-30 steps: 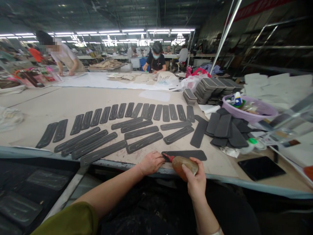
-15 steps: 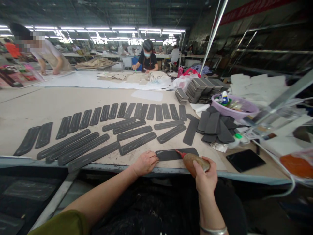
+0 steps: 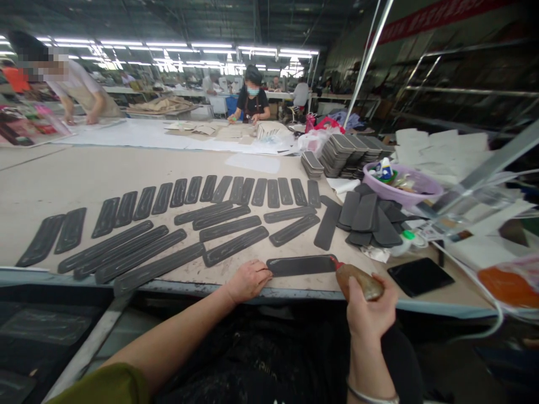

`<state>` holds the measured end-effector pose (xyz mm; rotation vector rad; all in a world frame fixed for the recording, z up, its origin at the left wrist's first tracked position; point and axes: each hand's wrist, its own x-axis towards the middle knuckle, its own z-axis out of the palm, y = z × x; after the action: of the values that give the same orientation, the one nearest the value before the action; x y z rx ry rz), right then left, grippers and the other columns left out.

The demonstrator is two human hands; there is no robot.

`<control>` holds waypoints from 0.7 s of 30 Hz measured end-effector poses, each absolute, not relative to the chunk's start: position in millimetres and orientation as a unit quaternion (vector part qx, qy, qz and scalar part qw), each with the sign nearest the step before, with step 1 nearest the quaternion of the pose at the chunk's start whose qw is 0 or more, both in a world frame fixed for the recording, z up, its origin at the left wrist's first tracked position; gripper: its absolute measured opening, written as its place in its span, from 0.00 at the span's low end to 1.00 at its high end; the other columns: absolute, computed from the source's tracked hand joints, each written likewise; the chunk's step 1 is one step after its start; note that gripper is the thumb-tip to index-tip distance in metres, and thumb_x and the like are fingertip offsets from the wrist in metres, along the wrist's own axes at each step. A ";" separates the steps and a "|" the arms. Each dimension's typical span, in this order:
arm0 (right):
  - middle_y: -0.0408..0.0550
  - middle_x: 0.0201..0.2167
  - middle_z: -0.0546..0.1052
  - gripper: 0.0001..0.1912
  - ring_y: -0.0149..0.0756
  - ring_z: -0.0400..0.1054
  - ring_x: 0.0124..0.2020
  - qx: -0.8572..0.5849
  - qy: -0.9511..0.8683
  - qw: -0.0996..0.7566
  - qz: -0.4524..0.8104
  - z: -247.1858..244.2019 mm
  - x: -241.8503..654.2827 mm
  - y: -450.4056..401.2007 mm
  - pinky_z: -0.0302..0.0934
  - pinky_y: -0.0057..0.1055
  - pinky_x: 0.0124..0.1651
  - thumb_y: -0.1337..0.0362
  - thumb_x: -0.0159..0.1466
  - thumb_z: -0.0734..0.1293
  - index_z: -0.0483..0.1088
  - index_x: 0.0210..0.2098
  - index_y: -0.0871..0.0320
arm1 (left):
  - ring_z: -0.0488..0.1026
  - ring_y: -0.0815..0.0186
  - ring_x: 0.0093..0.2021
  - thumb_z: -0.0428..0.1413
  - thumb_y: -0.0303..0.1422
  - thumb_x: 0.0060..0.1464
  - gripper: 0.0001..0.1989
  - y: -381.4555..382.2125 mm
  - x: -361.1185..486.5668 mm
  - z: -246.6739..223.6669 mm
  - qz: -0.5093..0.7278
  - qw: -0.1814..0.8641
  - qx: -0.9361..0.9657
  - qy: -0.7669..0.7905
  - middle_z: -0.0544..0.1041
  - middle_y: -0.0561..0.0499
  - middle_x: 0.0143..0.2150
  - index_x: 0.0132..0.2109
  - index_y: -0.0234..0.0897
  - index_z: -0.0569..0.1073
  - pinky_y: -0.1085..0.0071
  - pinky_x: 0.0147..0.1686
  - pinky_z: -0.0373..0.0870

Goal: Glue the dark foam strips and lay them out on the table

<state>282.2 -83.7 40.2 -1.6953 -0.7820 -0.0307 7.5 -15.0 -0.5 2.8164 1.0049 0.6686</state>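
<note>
In the head view, a long dark grey strip with rounded corners [image 3: 301, 265] lies near the table's front edge. My left hand [image 3: 248, 280] holds down its left end, fingers together. My right hand [image 3: 374, 308] is wrapped round a brownish glue bottle [image 3: 357, 280]. The bottle is tilted, and its red nozzle [image 3: 336, 262] touches the strip's right end. A thin shiny line of glue runs along the strip's upper edge. Beyond it lie several long grey strips [image 3: 236, 246] and a curved row of shorter pieces [image 3: 179, 192], many with shiny glue lines.
A loose heap of dark pieces [image 3: 365, 213] lies to the right, below a purple basin [image 3: 404, 193]. Stacked pieces [image 3: 339, 157] stand behind. A black tablet-like object [image 3: 420, 276] lies near the front edge. Co-workers [image 3: 252, 101] work across the table.
My right hand has moved right with the glue bottle, taking the nozzle from the strip's middle to its right end. My left hand stays on the left end.
</note>
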 end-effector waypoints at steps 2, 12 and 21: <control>0.48 0.42 0.69 0.25 0.44 0.65 0.42 -0.688 -0.348 0.636 0.030 43.0 270.6 -85.0 0.58 0.39 0.48 0.54 0.51 0.72 0.68 0.45 0.57 | 0.69 0.65 0.38 0.45 0.32 0.64 0.13 -15.5 7.3 0.3 0.215 0.035 0.919 0.329 0.75 0.48 0.37 0.40 0.37 0.75 0.69 0.41 0.68; 0.44 0.34 0.71 0.28 0.37 0.65 0.32 -0.612 -0.368 0.622 0.322 26.1 225.1 -81.1 0.59 0.33 0.37 0.51 0.49 0.73 0.66 0.45 0.57 | 0.69 0.66 0.37 0.45 0.32 0.64 0.13 -14.6 8.4 -0.2 0.204 0.019 0.920 0.333 0.73 0.48 0.34 0.38 0.37 0.74 0.70 0.39 0.67; 0.44 0.33 0.72 0.26 0.38 0.65 0.32 -0.622 -0.380 0.586 0.354 27.2 222.7 -83.6 0.59 0.34 0.37 0.51 0.49 0.72 0.66 0.43 0.56 | 0.68 0.66 0.35 0.45 0.31 0.63 0.12 -15.1 9.2 2.3 0.199 0.000 0.923 0.331 0.71 0.50 0.32 0.36 0.37 0.73 0.70 0.38 0.66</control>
<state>222.7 -83.6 27.2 -1.4503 -0.8866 0.8252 9.2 -15.1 2.3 2.8977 1.0383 0.6241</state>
